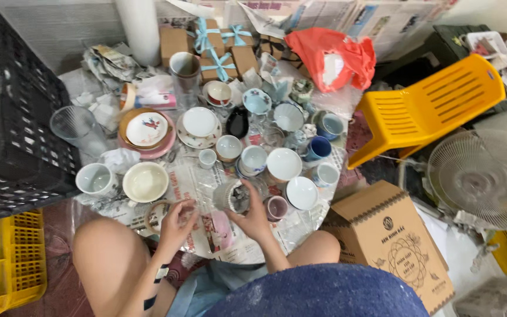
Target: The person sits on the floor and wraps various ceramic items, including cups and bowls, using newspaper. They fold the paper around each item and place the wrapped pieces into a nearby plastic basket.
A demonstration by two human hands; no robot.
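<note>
Right hand (pixel 255 218) has its grip wrapped round a paper-swathed cup (pixel 232 196), held low over the newspaper sheets (pixel 203 176) on the floor; left hand (pixel 177 222) pinches the edge of a tape roll (pixel 158 215) lying flat beside it — both grips engaged, neither released. Risk, as judged: white bowls (pixel 283 164) and small cups (pixel 276 207) crowd just beside the right wrist — a sideways sweep could knock them together and chip them, or the loose wrap could slip off the cup.

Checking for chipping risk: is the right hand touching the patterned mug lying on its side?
Touching. The head view shows the right hand with fingers wrapped over the patterned mug.
</note>
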